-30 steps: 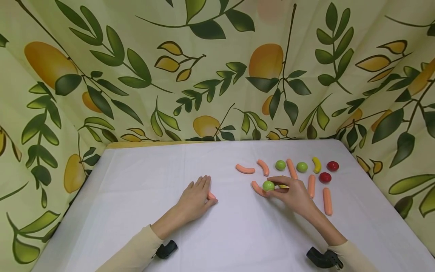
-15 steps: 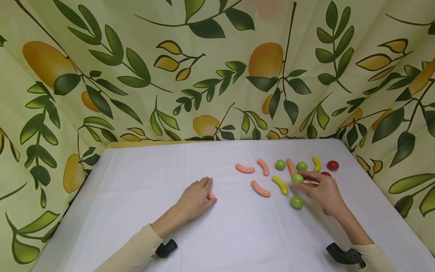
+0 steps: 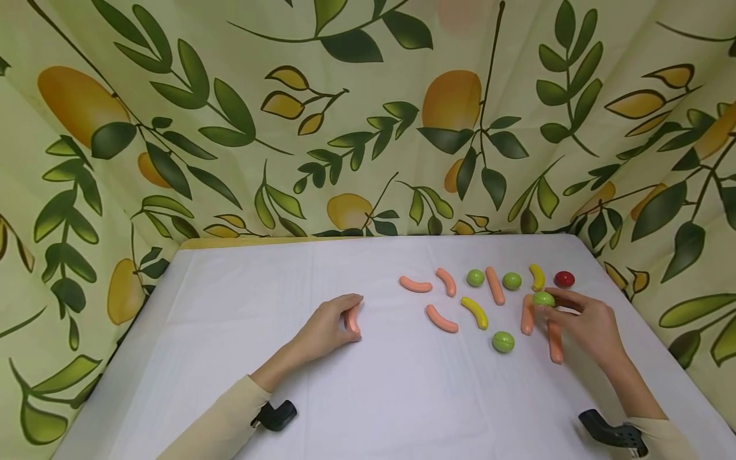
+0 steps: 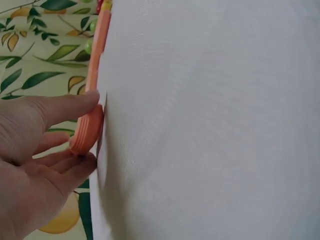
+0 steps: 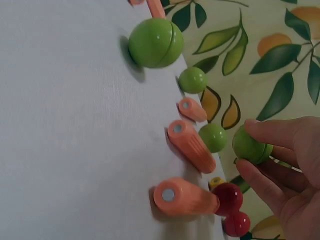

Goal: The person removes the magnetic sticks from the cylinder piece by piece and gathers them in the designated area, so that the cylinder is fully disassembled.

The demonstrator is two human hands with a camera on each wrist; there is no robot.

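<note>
My left hand [image 3: 322, 329] pinches a curved pink toy sausage [image 3: 352, 319] by its two ends, left of the other pieces. In the left wrist view the thumb lies on one end of that sausage [image 4: 88, 131] and fingertips at the other. Over at the right, my right hand [image 3: 592, 322] holds a grooved green ball [image 3: 543, 299] between thumb and fingers. The right wrist view shows this ball [image 5: 250, 145] raised off the cloth. Under and beside that hand lie two straight pink sausages, one [image 3: 527, 316] on the left and one [image 3: 554, 344] nearer me.
More green balls [image 3: 503, 342] and curved sausages [image 3: 441, 319] lie on the white cloth [image 3: 402, 396]. A yellow banana-shaped piece [image 3: 474, 313] is among them, another [image 3: 537, 277] farther back. A red ball [image 3: 564, 279] sits at the far right. A patterned curtain [image 3: 368, 128] hangs behind.
My right hand has carried the green ball to the right, past the yellow piece. My left hand has turned, so the sausage under it shows more between thumb and fingers.
</note>
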